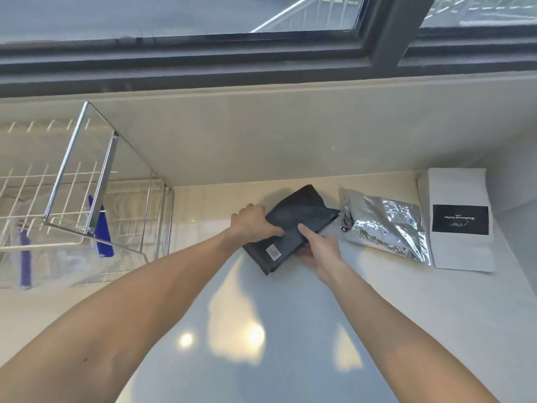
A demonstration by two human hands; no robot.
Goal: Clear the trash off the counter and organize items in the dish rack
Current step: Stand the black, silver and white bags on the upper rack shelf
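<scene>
A black pouch (293,222) with a small white label lies tilted near the back of the white counter (261,330). My left hand (252,225) grips its left edge from above. On the pouch's right side my right hand (318,248) holds it, thumb on top and fingers underneath. To the right lie a crumpled silver foil bag (386,225) and a white pouch with a black label (459,219). The wire dish rack (81,181) stands at the left with blue-and-clear items (101,228) in it.
A beige backsplash wall (261,135) rises behind the counter, with a dark-framed window (203,59) above. The counter ends at a side wall (517,199) on the right. The rack's chrome frame leans out over the counter's left part.
</scene>
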